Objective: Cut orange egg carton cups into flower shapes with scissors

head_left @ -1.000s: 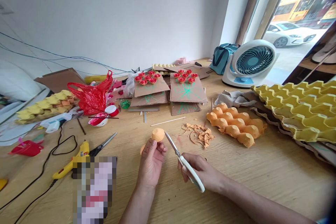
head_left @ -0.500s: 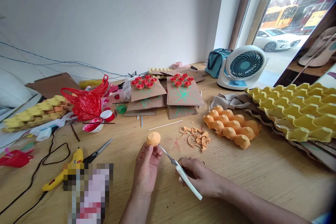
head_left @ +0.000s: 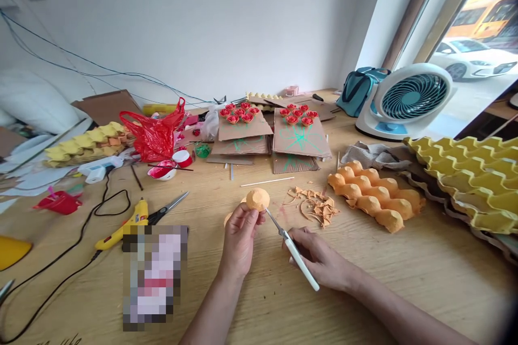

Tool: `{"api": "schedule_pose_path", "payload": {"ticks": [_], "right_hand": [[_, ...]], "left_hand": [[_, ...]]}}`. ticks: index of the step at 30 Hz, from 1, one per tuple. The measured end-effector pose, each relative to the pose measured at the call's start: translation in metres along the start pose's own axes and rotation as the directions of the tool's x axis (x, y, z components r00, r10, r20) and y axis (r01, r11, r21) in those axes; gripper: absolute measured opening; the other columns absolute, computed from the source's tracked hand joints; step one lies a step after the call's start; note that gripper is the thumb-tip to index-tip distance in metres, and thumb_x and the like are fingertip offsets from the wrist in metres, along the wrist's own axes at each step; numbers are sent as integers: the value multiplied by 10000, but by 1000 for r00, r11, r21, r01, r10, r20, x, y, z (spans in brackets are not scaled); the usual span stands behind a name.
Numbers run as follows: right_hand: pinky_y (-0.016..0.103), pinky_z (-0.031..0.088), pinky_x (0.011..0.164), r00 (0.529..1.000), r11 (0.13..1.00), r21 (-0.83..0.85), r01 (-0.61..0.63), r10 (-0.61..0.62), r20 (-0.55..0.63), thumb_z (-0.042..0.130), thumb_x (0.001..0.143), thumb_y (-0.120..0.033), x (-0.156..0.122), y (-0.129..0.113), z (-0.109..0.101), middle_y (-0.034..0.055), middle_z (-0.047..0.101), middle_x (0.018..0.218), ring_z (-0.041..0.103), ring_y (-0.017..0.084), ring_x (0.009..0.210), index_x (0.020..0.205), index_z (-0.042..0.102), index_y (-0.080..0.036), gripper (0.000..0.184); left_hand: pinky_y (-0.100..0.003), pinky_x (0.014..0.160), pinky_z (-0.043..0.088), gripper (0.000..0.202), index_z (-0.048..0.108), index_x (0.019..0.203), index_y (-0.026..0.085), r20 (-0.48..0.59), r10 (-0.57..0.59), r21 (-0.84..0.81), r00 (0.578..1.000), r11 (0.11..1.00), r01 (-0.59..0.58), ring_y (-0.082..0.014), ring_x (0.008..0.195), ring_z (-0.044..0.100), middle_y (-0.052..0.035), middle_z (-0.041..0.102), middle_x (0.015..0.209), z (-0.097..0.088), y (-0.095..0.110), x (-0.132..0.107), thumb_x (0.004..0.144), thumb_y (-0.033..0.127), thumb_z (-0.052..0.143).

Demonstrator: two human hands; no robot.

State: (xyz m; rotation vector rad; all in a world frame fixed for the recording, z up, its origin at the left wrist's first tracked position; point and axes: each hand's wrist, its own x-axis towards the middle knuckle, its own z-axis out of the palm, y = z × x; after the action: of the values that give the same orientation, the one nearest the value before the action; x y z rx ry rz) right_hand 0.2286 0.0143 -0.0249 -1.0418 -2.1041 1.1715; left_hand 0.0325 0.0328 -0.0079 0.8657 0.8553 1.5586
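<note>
1. Some fingers of the left hand (head_left: 242, 237) are pressed against the thumb, and between them they have hold of one orange cup (head_left: 258, 199) by its lower edge. This cup is held above the wooden table (head_left: 259, 321), and I take it as the middle of my clock.
2. At four o'clock, the right hand (head_left: 321, 261) is folded around the handles of the white scissors (head_left: 300, 263); how its fingers sit in the loops, I cannot tell.
3. The blades look nearly together, their tip at the cup's rim; whether it is cutting, I cannot say.
4. At three o'clock lie orange scraps (head_left: 319, 208), then an orange egg carton (head_left: 374, 194), and farther the yellow egg trays (head_left: 469, 183).
5. Near twelve o'clock, well apart, red flowers (head_left: 238, 112) stand on cardboard (head_left: 243, 131).
6. At nine o'clock lie black scissors (head_left: 172, 204), just beside a yellow glue gun (head_left: 123, 226).
</note>
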Motion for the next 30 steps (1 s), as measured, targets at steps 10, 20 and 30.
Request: {"api": "schedule_pose_path", "payload": {"ticks": [10,20,30], "right_hand": [[325,433,775,998,998,-28,54,-55,-29,589,915,-287,-1,3,1,31,598,846,518,196,820,846,545,-203,117],[335,430,730,996,997,0,72,-71,-56,530,943,-319,-4,-1,4,43,603,794,547,209,813,790,533,-206,190],[359,425,734,995,997,6,80,-79,-61,522,957,-406,-5,0,5,54,611,811,536,222,820,798,532,-209,253]], "left_hand": [[-253,747,472,209,735,826,190,21,64,77,998,995,-66,-132,760,586,-16,680,795,2,5,-4,774,379,809],[-226,656,475,270,647,768,159,77,-234,-272,969,930,246,-99,686,559,7,622,724,15,7,-10,718,333,847],[-219,654,490,250,654,782,151,99,-237,-277,966,926,256,-92,665,564,4,621,713,20,6,-15,749,334,821]]}}
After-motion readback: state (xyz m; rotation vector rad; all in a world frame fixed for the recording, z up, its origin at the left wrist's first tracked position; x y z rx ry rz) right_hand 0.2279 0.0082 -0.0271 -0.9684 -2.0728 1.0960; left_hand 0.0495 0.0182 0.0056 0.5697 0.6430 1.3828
